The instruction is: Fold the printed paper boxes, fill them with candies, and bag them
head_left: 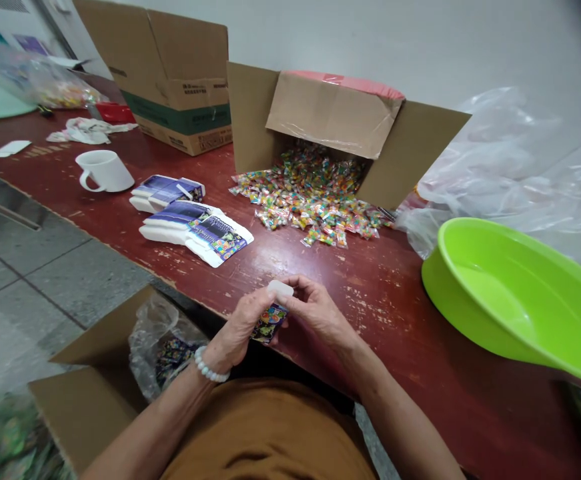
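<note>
Close to my body, over the table's front edge, my left hand [250, 315] grips a small dark printed candy box [269, 323] with colourful pictures. My right hand [315, 305] pinches the white flap [281, 289] at the top of the same box, its thumb and fingers closed on it. Beyond my hands lie stacks of flat purple-and-white cartons [197, 227]. A heap of small clear-wrapped, multicoloured candies [315, 193] spills out of a cardboard box [335, 110] tipped on its side.
A white mug [104, 171] stands left of the cartons, before a taller cardboard box [170, 87]. At right are a lime-green basin [495, 333] and clear plastic bags [510, 173]. Below the table's left edge, an open carton [90, 387] holds a plastic bag with dark printed pieces.
</note>
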Demonstrator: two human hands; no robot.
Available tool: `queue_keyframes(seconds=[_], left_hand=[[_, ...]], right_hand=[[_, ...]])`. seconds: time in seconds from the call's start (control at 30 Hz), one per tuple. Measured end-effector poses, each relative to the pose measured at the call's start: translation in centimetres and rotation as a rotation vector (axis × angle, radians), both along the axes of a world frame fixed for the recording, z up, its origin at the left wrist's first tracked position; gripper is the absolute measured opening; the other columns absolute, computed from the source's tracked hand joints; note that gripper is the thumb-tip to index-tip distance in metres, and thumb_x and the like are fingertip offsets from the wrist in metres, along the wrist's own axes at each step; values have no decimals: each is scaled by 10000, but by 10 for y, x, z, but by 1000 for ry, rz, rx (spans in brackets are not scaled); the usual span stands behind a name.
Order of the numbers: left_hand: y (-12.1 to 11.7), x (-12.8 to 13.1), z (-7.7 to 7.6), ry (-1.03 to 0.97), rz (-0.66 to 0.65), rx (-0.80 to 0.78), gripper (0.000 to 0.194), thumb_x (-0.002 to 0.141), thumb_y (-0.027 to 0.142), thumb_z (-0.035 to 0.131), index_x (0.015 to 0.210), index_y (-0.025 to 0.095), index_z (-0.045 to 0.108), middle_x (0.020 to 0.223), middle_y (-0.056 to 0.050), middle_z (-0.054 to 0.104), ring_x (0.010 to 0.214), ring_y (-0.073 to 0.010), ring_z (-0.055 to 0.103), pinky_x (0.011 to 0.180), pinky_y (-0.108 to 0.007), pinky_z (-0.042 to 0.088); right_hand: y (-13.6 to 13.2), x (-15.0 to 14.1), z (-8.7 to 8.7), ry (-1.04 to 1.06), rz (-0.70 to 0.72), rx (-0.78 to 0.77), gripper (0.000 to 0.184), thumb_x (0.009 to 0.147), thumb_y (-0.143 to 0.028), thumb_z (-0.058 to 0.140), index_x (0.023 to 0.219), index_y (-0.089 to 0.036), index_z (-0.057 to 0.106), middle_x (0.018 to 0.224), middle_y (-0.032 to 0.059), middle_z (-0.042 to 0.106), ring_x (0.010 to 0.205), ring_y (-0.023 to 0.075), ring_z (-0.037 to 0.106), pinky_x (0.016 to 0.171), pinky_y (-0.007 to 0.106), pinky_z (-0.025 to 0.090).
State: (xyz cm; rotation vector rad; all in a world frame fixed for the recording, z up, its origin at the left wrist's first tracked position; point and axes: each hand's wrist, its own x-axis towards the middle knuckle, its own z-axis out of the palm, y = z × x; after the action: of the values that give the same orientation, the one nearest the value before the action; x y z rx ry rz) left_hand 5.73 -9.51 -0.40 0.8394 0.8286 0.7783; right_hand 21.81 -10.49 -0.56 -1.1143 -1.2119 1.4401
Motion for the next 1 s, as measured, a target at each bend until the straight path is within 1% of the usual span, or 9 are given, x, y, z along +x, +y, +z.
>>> queue_keyframes(seconds=[0.1,0.2,0.27,0.4,0.47,0.57,0.77,0.9,1.0], left_hand=[[1,0,2,-63,-70,-107,435,857,566,606,921,141,671,669,-48,678,439,-147,607,369,-219,464],[5,-4,7,-161,-162,-254,527,898,627,481,1064,162,664,701,-65,689,440,-191,635,352,-267,484],[6,-4,10,-183,-148,-263,548,922,617,436,1216,193,620,724,-64,696,448,-199,644,352,-278,491],[4,-1,13,-148,-88,-197,583,943,606,400,1331,204,564,760,-73,713,454,-182,644,369,-251,479],[2,1,12,-119,-75,-174,606,934,625,403,1316,189,579,753,-76,717,453,-174,641,378,-238,471],[2,0,9,-98,-62,-159,606,907,650,445,1239,176,625,720,-66,713,442,-160,623,373,-225,452],[7,-7,6,-111,-10,-254,382,889,525,573,905,156,671,568,-19,640,408,-160,597,347,-231,449],[10,-4,6,-223,121,-345,163,899,315,600,914,159,644,696,-21,687,550,-148,662,502,-236,548],[9,-8,6,-212,156,-321,139,879,277,601,909,148,641,684,-12,673,549,-132,647,527,-226,549]], right_hand=[[-4,-1,5,-180,-147,257,200,855,-408,677,845,-209,697,774,18,682,653,146,620,654,279,514],[-6,2,11,-326,-89,453,180,906,-358,612,902,-232,740,891,41,738,831,180,670,815,316,523],[-5,2,13,-277,-31,385,187,906,-361,609,907,-224,736,986,49,749,866,186,684,807,323,541],[1,-3,10,-48,-61,72,233,799,-403,719,800,-172,688,998,72,750,606,130,642,520,249,518],[5,-6,9,-14,-84,25,216,775,-378,739,777,-169,684,947,71,757,596,126,638,518,241,511],[6,-8,9,-64,-137,88,145,800,-321,711,771,-182,683,929,64,761,718,161,683,630,270,541],[-5,-8,11,-406,-41,536,75,885,-283,648,912,-221,680,1062,68,709,1000,201,652,914,375,502],[-6,-15,1,-585,20,597,606,658,-366,860,1172,-222,574,1227,112,602,1157,270,551,992,449,457],[-1,-25,-8,-544,95,571,722,581,-379,895,1185,-209,537,1208,109,566,1147,266,534,978,431,464]])
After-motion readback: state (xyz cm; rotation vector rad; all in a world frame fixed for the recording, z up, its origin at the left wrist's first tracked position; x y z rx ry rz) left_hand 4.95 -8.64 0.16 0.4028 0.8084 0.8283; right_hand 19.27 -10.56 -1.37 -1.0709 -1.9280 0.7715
